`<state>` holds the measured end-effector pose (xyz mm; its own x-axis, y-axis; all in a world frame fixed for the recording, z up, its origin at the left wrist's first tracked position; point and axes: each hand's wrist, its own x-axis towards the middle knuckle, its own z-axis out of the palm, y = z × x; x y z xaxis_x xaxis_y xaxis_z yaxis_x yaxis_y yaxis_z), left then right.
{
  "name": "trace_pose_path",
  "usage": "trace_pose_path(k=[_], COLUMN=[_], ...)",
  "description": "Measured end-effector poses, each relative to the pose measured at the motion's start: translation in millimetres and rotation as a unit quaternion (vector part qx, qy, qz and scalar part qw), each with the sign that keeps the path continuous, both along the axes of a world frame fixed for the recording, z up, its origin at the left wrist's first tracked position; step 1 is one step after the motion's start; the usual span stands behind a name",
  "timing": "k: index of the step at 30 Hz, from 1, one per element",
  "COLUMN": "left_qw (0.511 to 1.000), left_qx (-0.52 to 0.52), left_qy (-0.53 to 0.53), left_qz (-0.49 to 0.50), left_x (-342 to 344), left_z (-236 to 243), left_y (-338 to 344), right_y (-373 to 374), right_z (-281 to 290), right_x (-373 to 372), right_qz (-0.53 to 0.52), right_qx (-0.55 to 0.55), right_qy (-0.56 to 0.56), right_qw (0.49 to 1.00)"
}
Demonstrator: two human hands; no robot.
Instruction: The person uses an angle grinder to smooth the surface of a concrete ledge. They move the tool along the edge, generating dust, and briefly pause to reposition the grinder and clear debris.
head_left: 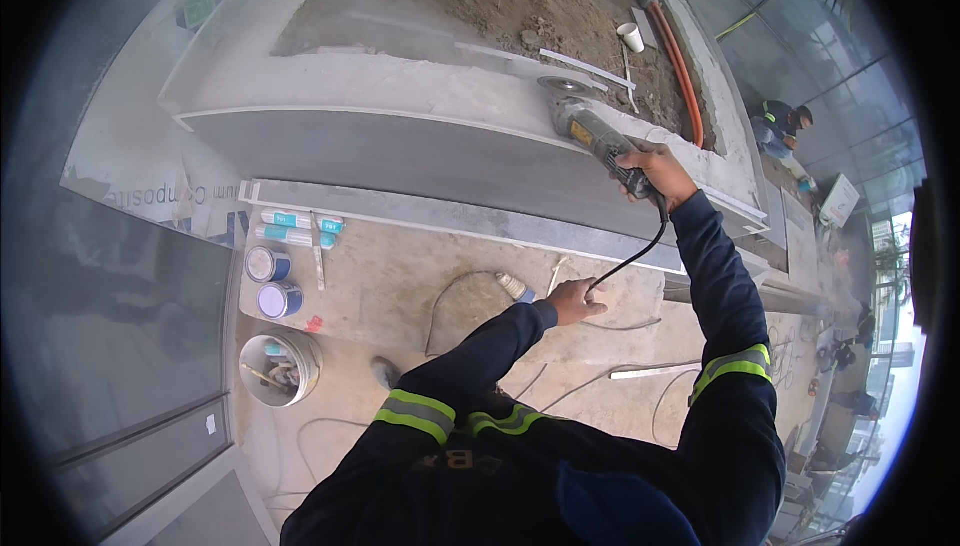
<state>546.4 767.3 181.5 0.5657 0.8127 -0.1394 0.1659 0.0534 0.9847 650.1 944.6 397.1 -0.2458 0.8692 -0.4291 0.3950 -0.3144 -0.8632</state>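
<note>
My right hand (650, 171) grips a grey angle grinder (595, 136) by its body, with my arm stretched forward. The grinder's disc (565, 85) is over the white rim (420, 86) of a raised planter; whether it touches the rim is unclear. From the tool's rear, a black cord (648, 246) runs down to my left hand (575, 301), whose fingers are closed on it above a dusty concrete ledge (400, 316). A small white-and-blue object (516, 286) lies just left of that hand, and a long grey strip (420, 214) runs along the planter's base.
Tubes (285, 236), two cans (268, 264) and a bucket (280, 366) are at the left, beside dark panels (130, 326). The planter holds soil, an orange pipe (675, 66) and a white cup (630, 37). A crouching co-worker (780, 131) is at upper right. Cables cross the floor (590, 406).
</note>
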Motion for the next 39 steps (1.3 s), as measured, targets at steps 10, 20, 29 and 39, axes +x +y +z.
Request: trace_pose_path(k=[10, 20, 29, 39], left_qw=[0.886, 0.487, 0.652, 0.808], left_qx=[0.006, 0.012, 0.091, 0.106], left_qy=[0.266, 0.363, 0.348, 0.293], left_qz=[0.379, 0.794, 0.667, 0.500], left_x=[-200, -404, -296, -216], left_z=[-164, -28, -27, -35], left_y=[-147, -330, -252, -210], right_y=[30, 44, 34, -8], right_z=[1, -9, 17, 37], right_x=[-47, -127, 39, 210], right_qz=[0.130, 0.179, 0.069, -0.064], right_qx=[-0.017, -0.036, 0.003, 0.051], right_qy=[0.031, 0.112, 0.018, -0.080], right_qw=[0.991, 0.977, 0.997, 0.993])
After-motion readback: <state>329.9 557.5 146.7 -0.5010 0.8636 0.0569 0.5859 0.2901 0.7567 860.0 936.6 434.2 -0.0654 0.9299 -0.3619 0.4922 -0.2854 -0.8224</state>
